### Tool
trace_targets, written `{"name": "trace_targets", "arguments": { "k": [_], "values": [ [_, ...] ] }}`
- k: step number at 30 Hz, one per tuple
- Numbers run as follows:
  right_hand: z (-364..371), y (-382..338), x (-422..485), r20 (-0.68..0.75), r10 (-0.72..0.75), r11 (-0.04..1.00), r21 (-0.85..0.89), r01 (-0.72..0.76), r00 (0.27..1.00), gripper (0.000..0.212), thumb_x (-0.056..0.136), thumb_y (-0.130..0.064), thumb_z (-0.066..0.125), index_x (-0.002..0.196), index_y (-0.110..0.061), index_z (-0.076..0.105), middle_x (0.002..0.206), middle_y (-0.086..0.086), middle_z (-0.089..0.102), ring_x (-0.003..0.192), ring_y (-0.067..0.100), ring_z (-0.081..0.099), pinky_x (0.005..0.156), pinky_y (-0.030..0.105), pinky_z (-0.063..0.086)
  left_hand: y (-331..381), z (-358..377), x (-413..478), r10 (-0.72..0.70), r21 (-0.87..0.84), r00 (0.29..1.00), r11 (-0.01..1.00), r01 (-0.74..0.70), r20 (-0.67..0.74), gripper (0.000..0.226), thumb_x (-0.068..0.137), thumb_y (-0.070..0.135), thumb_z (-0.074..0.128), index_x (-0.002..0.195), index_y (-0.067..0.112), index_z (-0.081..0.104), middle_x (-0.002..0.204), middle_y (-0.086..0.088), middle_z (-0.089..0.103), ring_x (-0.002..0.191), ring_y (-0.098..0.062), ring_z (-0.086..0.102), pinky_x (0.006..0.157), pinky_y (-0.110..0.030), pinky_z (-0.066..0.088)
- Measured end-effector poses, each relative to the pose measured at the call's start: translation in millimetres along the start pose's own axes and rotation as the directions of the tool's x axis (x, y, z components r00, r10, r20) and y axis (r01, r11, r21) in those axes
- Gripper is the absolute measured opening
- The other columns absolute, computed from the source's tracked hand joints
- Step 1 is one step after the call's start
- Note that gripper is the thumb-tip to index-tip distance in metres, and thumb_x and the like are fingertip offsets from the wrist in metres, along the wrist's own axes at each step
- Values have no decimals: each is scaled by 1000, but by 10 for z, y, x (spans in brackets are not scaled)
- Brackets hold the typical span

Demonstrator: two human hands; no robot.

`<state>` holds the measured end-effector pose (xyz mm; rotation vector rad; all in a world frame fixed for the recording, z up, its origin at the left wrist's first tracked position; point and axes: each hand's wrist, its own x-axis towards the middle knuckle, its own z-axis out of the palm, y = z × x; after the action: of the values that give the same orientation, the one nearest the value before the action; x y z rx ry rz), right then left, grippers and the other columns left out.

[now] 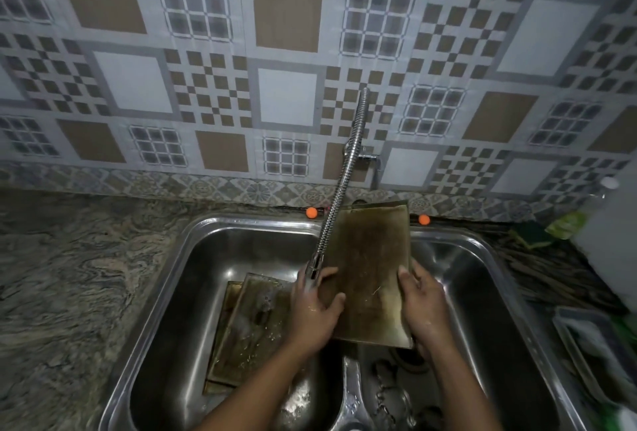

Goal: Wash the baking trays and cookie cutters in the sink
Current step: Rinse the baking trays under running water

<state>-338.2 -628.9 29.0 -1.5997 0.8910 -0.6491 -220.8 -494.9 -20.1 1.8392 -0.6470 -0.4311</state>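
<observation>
Baking tray (370, 268) is up in both your hands, tilted, with its far edge raised toward the back rim of the sink (213, 251) and its near edge low over the divider between the two bowls. Your left hand (315, 306) grips the tray's left edge, thumb laid across its stained face. Your right hand (422, 299) grips the right edge, fingers curled over it. The hands are apart, one at each side of the tray.

The flexible tap hose (341, 182) bends down from the wall, and its nozzle ends just above your left hand, with water running over the knuckles. In the left bowl two more trays (248, 327) lie stacked and wet (the lower one shows only as a rim). Small metal pieces (389, 396) lie in the right bowl near the drain; they are too dim to say whether they are cutters.

On the counter to your right stand a white bottle (610, 230) and a green sponge (531, 237). Two orange dots (311, 212) sit just behind the sink's back rim.
</observation>
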Motion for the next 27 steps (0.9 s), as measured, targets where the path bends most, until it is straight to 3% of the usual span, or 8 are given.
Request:
{"name": "trace_targets", "arguments": {
  "k": [4,6,9,12,15,20,23,27],
  "values": [
    [237,453,74,95,174,985,-33,-172,980,28,100,-28,49,120,-22,66,113,-2,72,107,14,67,100,44,49,-227,-341,-6,-161,-73,984,985,156,-77,50,80,10,78,112,43,59,138,3,43,123,-14,50,106,-32,44],
    [393,623,65,159,245,969,-40,-242,956,27,98,-28,49,115,-23,69,109,1,74,106,21,67,100,51,49,-295,-537,-68,-327,-227,942,914,337,79,50,82,4,74,115,41,64,131,0,56,106,-21,66,88,-40,58],
    [582,575,29,160,195,962,-225,-157,968,46,98,-23,53,143,-15,46,137,10,57,125,24,54,108,40,42,-293,-724,-154,-457,-297,848,798,524,269,55,82,-4,72,128,24,61,107,-6,72,85,-18,74,70,-34,61],
    [732,519,-21,306,16,734,-650,197,952,62,95,-22,54,151,-18,28,153,9,32,140,29,34,115,38,30,-325,-770,-220,-484,-309,846,788,533,224,60,80,-6,73,132,20,58,101,-4,72,81,-17,74,63,-26,58],
    [877,518,-38,526,75,546,-732,407,847,46,98,-26,42,144,-23,38,152,6,34,142,32,28,118,46,22,-357,-799,-211,-475,-253,861,824,507,182,64,79,-5,75,136,18,55,104,-1,70,82,-13,72,61,-21,56],
    [1086,471,293,406,149,469,-832,297,902,49,97,-48,35,131,-16,51,140,18,44,132,38,37,112,49,30,-259,-737,-250,-392,-203,895,878,433,213,64,82,-6,71,139,17,52,101,2,71,79,-5,72,64,-19,55],
    [1340,323,282,369,54,599,-755,266,928,52,95,-47,37,135,-16,49,143,18,42,137,38,32,116,48,22,-247,-752,-239,-348,-187,922,907,377,169,56,90,-1,63,141,20,49,108,3,71,89,-3,70,74,-20,56],
    [1461,304,6,680,-119,622,-518,588,724,71,93,-55,11,153,-18,24,161,5,19,151,24,7,121,48,11,-217,-813,-176,-326,-190,933,917,351,150,39,104,11,41,140,24,48,140,-5,56,123,-10,55,94,-12,46]
  ]
}}
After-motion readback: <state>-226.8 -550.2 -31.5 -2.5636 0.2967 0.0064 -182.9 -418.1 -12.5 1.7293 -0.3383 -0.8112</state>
